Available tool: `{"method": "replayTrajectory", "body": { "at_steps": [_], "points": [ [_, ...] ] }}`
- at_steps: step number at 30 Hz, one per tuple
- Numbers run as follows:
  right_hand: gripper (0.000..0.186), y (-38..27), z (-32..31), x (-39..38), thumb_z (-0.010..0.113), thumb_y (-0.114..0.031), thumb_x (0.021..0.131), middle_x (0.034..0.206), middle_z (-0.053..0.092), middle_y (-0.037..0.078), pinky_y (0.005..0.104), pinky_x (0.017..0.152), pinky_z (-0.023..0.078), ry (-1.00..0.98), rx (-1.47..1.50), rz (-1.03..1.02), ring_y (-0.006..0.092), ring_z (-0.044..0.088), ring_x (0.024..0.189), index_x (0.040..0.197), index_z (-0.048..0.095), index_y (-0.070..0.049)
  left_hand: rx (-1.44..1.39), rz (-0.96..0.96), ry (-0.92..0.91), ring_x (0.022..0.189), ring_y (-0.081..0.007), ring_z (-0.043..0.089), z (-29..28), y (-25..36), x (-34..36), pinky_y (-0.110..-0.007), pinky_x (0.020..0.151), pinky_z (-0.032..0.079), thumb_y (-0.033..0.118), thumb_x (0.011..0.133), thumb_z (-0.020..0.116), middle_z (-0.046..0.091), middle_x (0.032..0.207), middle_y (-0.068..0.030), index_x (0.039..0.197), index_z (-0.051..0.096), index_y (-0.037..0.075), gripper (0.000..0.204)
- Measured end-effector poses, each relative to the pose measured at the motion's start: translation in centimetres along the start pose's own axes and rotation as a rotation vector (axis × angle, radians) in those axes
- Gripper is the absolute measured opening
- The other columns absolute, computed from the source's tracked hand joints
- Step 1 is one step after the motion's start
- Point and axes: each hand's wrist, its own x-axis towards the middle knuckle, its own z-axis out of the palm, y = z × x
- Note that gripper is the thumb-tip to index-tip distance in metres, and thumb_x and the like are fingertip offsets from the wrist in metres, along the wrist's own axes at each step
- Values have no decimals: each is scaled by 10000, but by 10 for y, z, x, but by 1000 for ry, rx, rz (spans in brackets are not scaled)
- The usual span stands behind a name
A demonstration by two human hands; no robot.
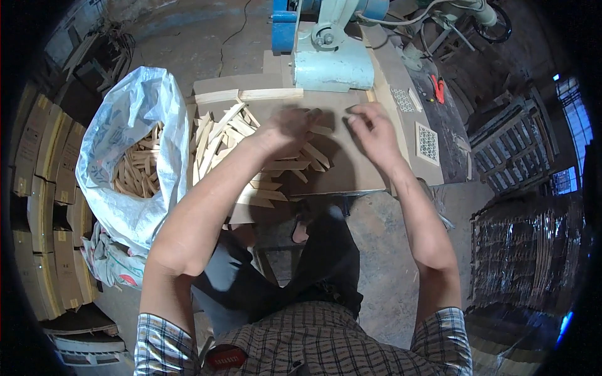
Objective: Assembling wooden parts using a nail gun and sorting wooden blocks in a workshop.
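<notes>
A heap of pale wooden strips (216, 141) with slanted ends lies on the left of the brown work table (354, 169). My left hand (291, 128) hovers over the heap's right side, its fingers dark and smeared. A strip end shows beside those fingers; whether they grip it I cannot tell. To the right, my right hand (374, 130) is above the table with thumb and forefinger apart and nothing seen between them. Beyond both hands stands a pale green machine (333, 67) with a rounded guard. A long wooden strip (269, 94) lies along the table's far side.
At the left, a white plastic sack (169, 119) holds many wooden pieces (139, 164). Cardboard boxes (41, 135) are stacked beyond it. On the right are patterned cut-out panels (427, 143), red-handled pliers (438, 89) and a plastic-wrapped stack (523, 257).
</notes>
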Motion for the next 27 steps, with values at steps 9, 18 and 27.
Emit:
{"method": "replayTrajectory", "body": {
  "at_steps": [9,18,27],
  "points": [
    [203,-26,6,-40,759,-62,838,1039,694,127,417,861,564,1,-194,-399,344,683,964,1039,735,-47,154,301,308,1265,-332,600,14,-1,2,-435,1090,489,170,862,670,606,1397,-170,1442,560,141,591],
    [189,13,-19,-38,655,-218,923,1068,656,126,481,880,486,61,-880,18,319,609,1038,966,763,-70,61,313,101,1072,-364,667,8,-6,-13,-429,964,548,206,785,791,696,1123,-122,1048,721,101,292],
    [246,35,6,46,633,-268,952,1120,652,126,486,995,468,108,-935,127,315,599,1138,1022,770,-75,50,192,103,1097,-361,673,0,-1,-8,-427,959,548,252,992,604,716,1195,-117,1154,722,135,232]
  ]
}}
